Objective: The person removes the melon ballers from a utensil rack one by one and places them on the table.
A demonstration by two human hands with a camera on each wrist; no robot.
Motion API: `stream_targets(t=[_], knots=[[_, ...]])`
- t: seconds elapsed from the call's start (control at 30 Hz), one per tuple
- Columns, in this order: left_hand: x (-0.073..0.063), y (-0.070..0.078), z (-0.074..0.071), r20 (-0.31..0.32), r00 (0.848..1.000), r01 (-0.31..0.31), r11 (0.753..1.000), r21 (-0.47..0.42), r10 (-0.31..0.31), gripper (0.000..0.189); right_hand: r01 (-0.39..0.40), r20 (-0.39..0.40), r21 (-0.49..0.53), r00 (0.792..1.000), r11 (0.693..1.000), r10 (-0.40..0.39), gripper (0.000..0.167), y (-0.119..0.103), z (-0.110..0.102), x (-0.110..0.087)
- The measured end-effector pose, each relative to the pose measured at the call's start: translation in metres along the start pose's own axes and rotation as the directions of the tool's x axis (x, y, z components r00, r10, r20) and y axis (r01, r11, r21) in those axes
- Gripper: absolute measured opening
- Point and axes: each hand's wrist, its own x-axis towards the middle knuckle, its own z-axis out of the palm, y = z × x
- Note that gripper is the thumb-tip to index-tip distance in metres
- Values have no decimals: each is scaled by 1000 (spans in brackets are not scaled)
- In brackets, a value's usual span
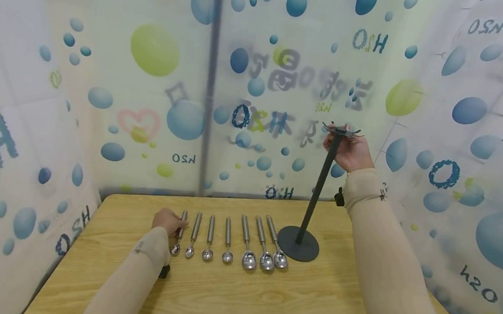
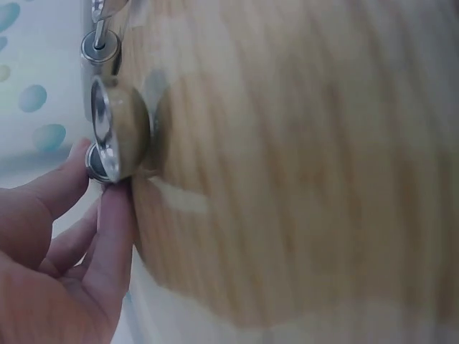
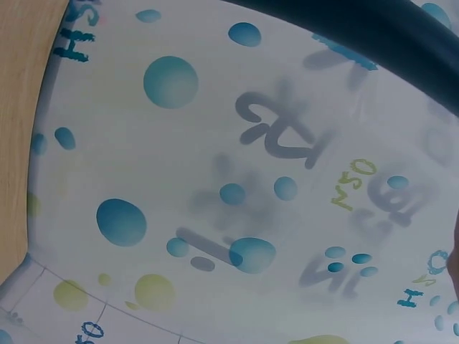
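Note:
At the left end of a row of metal scoops, my left hand (image 1: 168, 221) pinches the handle of the leftmost scoop (image 1: 176, 248) between thumb and fingers. The left wrist view shows the rounded bowl of that scoop (image 2: 128, 129) close over the wood, beside the fingers. My right hand (image 1: 352, 152) grips the hooked top (image 1: 341, 131) of a black stand, its fingers partly behind the hooks. The stand's pole (image 1: 320, 189) slants up to the right in the head view. Its round base (image 1: 310, 250) sits on the table.
Several more scoops lie in a row on the wooden table (image 1: 218, 302), handles pointing away, bowls nearer me; the larger ones, such as this scoop (image 1: 249, 260), lie toward the stand base. A patterned curtain (image 1: 158, 105) surrounds the table's back and sides.

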Motion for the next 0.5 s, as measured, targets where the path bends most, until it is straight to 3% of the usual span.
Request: stream_targets(t=[0.33,0.5], knots=[[2,-5,-3,34,997,75,989,-126,-71,27,1,12,9,1000,1000,-1,29,0,-3,0],[6,-8,-4,49,997,73,987,-144,-67,31,-15,40,4,999,1000,15,28,-2,-1,-1]])
